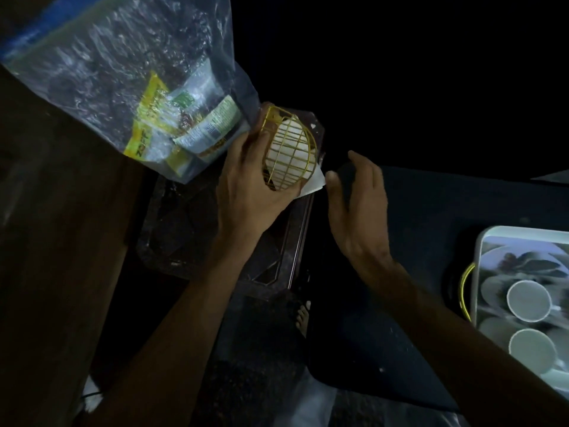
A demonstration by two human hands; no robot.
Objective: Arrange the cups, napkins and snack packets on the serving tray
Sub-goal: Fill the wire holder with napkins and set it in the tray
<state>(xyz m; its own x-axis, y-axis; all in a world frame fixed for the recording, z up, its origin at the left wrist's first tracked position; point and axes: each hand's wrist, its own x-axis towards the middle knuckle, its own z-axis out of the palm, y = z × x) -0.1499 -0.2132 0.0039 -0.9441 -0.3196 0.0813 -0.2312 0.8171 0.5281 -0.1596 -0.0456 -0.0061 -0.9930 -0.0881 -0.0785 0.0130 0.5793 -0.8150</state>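
Note:
A dark brown serving tray (184, 238) lies in front of me in dim light. My left hand (249, 192) grips a gold wire napkin holder (289, 149) filled with white napkins (291, 155), held over the tray's far right corner. One napkin corner (315, 183) sticks out beneath the holder. My right hand (357, 192) hovers just right of that corner, fingers curled, thumb and fingertips near the napkin. A clear plastic bag (123, 75) holding snack packets (181, 131) rests on the tray's far left. Two white cups (528, 300) stand in a pale tray at the right.
A pale tray (480, 251) at the right edge holds plates and the cups, with a yellow-rimmed thing (463, 288) beside it. It sits on a dark counter (415, 241). A brown wooden surface (55, 241) runs along the left. A bare foot (303, 318) shows on the floor below.

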